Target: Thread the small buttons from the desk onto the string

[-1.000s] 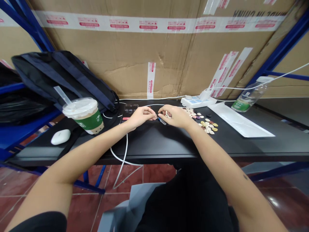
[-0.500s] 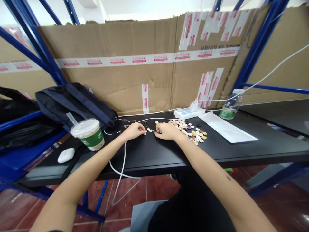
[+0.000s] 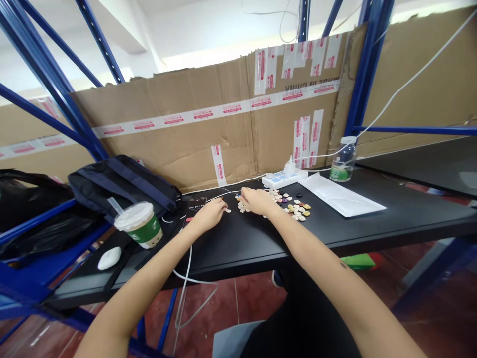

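My right hand (image 3: 257, 200) is closed around a thin pointed tool (image 3: 239, 197) with a bit of blue on it; its tip points left, and its kind is unclear. Under and beside that hand lie many small oval bead-like pieces (image 3: 298, 213), cream, yellow, purple and dark. To the left, my left hand (image 3: 212, 214) rests low over the black table with its fingers pinched together. A small pale piece (image 3: 228, 211) shows at those fingertips; whether it is gripped or only lies beside them I cannot tell.
A phone (image 3: 197, 204) with a running timer lies behind my left hand. Further left are a drink cup (image 3: 139, 226), a white case (image 3: 109, 258) and a backpack (image 3: 126, 186). A power strip (image 3: 285, 177), white packet (image 3: 341, 196) and bottle (image 3: 343, 161) stand at the right. A white cable (image 3: 188, 278) hangs over the front edge.
The head view has shifted and tilted. My right hand with its tool has moved away from the left hand, over the pieces. The left fingers have lowered toward the table.
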The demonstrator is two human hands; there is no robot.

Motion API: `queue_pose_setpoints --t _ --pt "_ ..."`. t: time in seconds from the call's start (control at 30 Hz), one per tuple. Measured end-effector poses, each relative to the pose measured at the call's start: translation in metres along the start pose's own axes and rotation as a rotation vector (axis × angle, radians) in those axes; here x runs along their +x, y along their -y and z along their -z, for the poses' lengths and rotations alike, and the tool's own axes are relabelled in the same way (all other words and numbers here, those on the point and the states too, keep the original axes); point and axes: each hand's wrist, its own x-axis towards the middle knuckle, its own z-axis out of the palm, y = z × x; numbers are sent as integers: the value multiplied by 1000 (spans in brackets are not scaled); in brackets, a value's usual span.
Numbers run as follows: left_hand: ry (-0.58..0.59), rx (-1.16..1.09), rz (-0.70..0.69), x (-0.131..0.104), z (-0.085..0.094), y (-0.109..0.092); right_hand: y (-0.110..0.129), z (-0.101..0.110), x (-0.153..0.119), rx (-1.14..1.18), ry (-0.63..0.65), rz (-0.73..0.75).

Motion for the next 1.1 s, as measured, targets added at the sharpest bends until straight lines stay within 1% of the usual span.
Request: queue_pose_setpoints --t 0.07,0.13,0.27,0.33,0.4,0.5,0.63,0.8,0.87,0.93,1.0,1.07,1.1 --pt "-7 85 -14 8 -1 -3 -10 -2 2 -21 -5 -25" --pt "16 103 -16 22 -3 -4 -19 -3 4 3 -21 -53" --pt "65 -62 -17 59 -11 1 -32 -6 4 62 -65 -153" --pt "58 -106 6 75 -18 4 -35 -7 4 78 -71 -179" --pt "46 -115 30 87 -24 7 -37 -8 3 89 -72 -186" --pt "59 -131 54 94 -31 9 -39 -9 4 101 -72 -194" --pt "64 -154 77 90 -31 13 -39 -11 5 122 -80 -196" --pt "25 -169 106 75 -22 18 -38 -12 5 181 -66 -214" --pt "-16 -180 118 64 -17 19 -36 -12 5 202 -68 -217" --pt "-57 -210 133 48 -12 19 -34 -11 4 221 -81 -196" --pt "-133 -346 145 29 -8 20 -31 -9 3 235 -97 -159" --pt "-171 -473 139 11 -6 22 -29 -8 0 244 -110 -137" --pt "-163 -536 142 4 -5 23 -28 -7 -2 257 -116 -119"
